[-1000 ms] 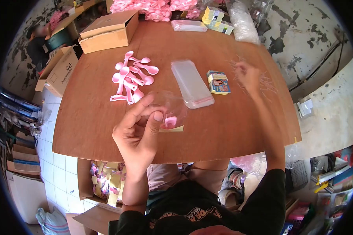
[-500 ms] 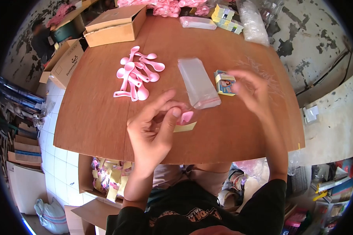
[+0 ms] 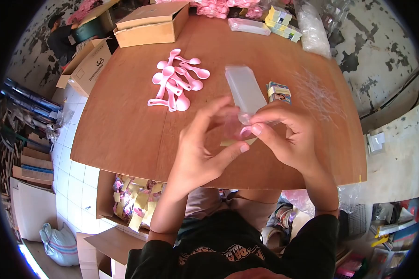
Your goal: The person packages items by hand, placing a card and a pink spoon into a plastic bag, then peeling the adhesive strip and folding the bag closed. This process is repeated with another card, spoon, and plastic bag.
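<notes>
Between my hands is a clear plastic bag (image 3: 233, 123) with a pink spoon (image 3: 245, 132) showing at its right end. My right hand (image 3: 288, 135) pinches the bag by thumb and fingertips beside the pink piece. My left hand (image 3: 200, 149) is open around the bag's left side, thumb and fingers apart. Below the bag shows a pale yellow slip (image 3: 237, 142). Just beyond my hands lies a stack of clear bags (image 3: 244, 86). A banded bundle of printed cards (image 3: 278, 92) sits behind my right hand. Several pink spoons (image 3: 174, 81) lie heaped at the left.
At the table's (image 3: 121, 125) back stand a cardboard box (image 3: 149, 32), wrapped bags (image 3: 249, 26), card bundles (image 3: 281, 23) and a plastic roll (image 3: 313, 30). Clear strips (image 3: 319, 95) lie at right. Below the left edge, a box (image 3: 105, 195) holds packed pieces. A person (image 3: 60, 39) is at far left.
My right hand has come from the card bundle to the bag and pinches it. My left hand's fingers have spread from their pinch. The view has shifted slightly.
</notes>
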`<state>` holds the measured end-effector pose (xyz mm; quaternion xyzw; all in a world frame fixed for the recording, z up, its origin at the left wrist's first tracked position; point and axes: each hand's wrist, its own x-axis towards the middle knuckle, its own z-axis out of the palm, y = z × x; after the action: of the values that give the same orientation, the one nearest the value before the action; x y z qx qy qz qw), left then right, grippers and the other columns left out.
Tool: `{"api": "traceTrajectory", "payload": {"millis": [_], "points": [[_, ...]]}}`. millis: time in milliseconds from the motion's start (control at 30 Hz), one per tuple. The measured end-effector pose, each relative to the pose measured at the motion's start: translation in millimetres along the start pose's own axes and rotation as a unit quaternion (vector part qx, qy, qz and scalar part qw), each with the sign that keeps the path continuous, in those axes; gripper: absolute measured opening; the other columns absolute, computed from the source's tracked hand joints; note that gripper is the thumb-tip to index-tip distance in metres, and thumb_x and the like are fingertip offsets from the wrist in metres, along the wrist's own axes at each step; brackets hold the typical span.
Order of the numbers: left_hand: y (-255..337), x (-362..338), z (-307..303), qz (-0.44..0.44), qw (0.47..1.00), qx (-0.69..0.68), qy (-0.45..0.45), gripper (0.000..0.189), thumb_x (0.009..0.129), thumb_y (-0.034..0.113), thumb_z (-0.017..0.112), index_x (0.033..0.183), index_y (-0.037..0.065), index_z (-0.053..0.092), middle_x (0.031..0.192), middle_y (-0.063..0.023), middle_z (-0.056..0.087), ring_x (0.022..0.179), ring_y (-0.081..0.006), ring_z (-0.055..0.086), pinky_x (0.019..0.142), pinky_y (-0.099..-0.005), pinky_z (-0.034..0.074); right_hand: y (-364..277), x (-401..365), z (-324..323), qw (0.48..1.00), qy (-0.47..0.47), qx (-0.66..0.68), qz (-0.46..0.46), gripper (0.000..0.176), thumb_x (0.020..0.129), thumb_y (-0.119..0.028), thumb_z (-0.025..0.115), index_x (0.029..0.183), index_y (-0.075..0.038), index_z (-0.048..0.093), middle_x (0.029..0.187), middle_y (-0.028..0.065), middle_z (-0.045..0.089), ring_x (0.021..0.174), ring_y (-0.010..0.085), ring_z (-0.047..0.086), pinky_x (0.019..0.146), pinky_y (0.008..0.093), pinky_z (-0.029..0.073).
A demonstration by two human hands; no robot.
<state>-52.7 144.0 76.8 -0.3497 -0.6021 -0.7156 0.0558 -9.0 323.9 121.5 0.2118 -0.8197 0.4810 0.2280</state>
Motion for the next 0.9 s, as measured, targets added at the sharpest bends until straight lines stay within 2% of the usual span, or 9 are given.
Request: {"api": "traceTrajectory", "payload": {"millis": [33, 67, 167, 233, 333, 567, 600, 767, 900], "points": [[-1.8, -0.9, 2.1, -0.04, 0.998, -0.046, -0.029, 0.066, 0.073, -0.001, 0.074, 0.131, 0.002, 0.042, 0.107, -0.0143, 0.064, 0.098, -0.0195, 0.063, 0.088, -0.0344, 0.05, 0.4, -0.5, 0.7, 1.0, 0.013, 0.01, -0.002, 0.007, 0.082, -0.002, 0.065, 0.088, 0.001, 0.067, 0.082, 0.0094, 0.068, 0.076, 0.014, 0.065, 0.069, 0.0255, 0.05], [-2.0, -1.0, 4.4, -0.029, 0.999, -0.025, -0.022, 0.061, 0.075, -0.003, 0.072, 0.129, 0.002, 0.044, 0.097, -0.0115, 0.067, 0.09, -0.0181, 0.066, 0.082, -0.0323, 0.053, -0.2, -1.3, 2.1, 1.0, 0.011, 0.011, -0.002, 0.007, 0.082, -0.002, 0.065, 0.088, 0.001, 0.067, 0.082, 0.0094, 0.068, 0.076, 0.014, 0.065, 0.069, 0.0255, 0.05], [-6.3, -4.4, 4.6, -0.085, 0.995, -0.047, -0.024, 0.054, 0.078, -0.005, 0.069, 0.126, 0.0, 0.045, 0.093, -0.0116, 0.068, 0.088, -0.0171, 0.067, 0.077, -0.0294, 0.054, -0.6, -5.1, 8.5, 0.998, -0.008, 0.023, 0.061, 0.011, 0.083, -0.004, 0.065, 0.093, 0.002, 0.066, 0.084, 0.0082, 0.068, 0.077, 0.012, 0.064, 0.07, 0.0251, 0.05], [-5.3, -6.4, 5.7, -0.104, 0.992, -0.076, -0.014, 0.051, 0.079, -0.006, 0.067, 0.126, -0.001, 0.045, 0.092, -0.0117, 0.068, 0.087, -0.0169, 0.067, 0.075, -0.0283, 0.054, 1.9, -9.2, 16.1, 0.98, 0.04, 0.122, 0.152, 0.015, 0.083, -0.005, 0.066, 0.096, 0.004, 0.065, 0.088, 0.0081, 0.067, 0.078, 0.0112, 0.063, 0.07, 0.0243, 0.05], [-8.5, -10.5, 6.7, -0.121, 0.986, -0.115, 0.003, 0.048, 0.081, -0.007, 0.065, 0.124, -0.002, 0.046, 0.092, -0.012, 0.068, 0.086, -0.017, 0.067, 0.074, -0.0271, 0.055, -1.5, -14.2, 20.6, 0.956, 0.047, 0.201, 0.21, 0.016, 0.085, -0.004, 0.066, 0.097, 0.006, 0.064, 0.09, 0.009, 0.065, 0.079, 0.0113, 0.063, 0.071, 0.0231, 0.05], [-16.9, -18.8, 5.8, -0.151, 0.979, -0.138, 0.01, 0.04, 0.083, -0.004, 0.064, 0.12, -0.004, 0.049, 0.092, -0.0114, 0.068, 0.084, -0.014, 0.066, 0.072, -0.0252, 0.054, 17.3, -33.1, 34.8, 0.954, 0.053, 0.202, 0.214, 0.012, 0.086, -0.002, 0.064, 0.095, 0.006, 0.064, 0.093, 0.0106, 0.064, 0.081, 0.0128, 0.065, 0.071, 0.0241, 0.053], [-18.3, -19.8, 3.8, -0.153, 0.979, -0.137, 0.01, 0.04, 0.083, -0.004, 0.064, 0.12, -0.004, 0.049, 0.092, -0.0114, 0.068, 0.084, -0.014, 0.066, 0.072, -0.0252, 0.054, 16.4, -33.4, 34.8, 0.943, 0.051, 0.215, 0.248, 0.012, 0.086, -0.002, 0.064, 0.094, 0.006, 0.064, 0.092, 0.0102, 0.065, 0.08, 0.0129, 0.065, 0.071, 0.0242, 0.053], [-25.6, -22.0, -7.6, -0.186, 0.978, -0.095, 0.021, 0.016, 0.089, 0.004, 0.062, 0.101, -0.005, 0.064, 0.087, -0.0076, 0.069, 0.081, -0.0079, 0.062, 0.069, -0.0207, 0.051, 19.8, -37.2, 41.4, 0.932, 0.057, 0.226, 0.279, 0.013, 0.086, -0.003, 0.063, 0.094, 0.007, 0.064, 0.088, 0.0093, 0.066, 0.08, 0.0126, 0.065, 0.07, 0.0237, 0.053], [-26.2, -21.0, -7.8, -0.203, 0.973, -0.108, 0.033, 0.015, 0.088, 0.004, 0.063, 0.099, -0.005, 0.066, 0.088, -0.0082, 0.069, 0.079, -0.0073, 0.062, 0.069, -0.0208, 0.051, 22.3, -41.1, 42.4, 0.923, 0.089, 0.268, 0.263, 0.016, 0.086, -0.003, 0.064, 0.098, 0.007, 0.064, 0.088, 0.0093, 0.067, 0.078, 0.0126, 0.065, 0.068, 0.0236, 0.054]]}}
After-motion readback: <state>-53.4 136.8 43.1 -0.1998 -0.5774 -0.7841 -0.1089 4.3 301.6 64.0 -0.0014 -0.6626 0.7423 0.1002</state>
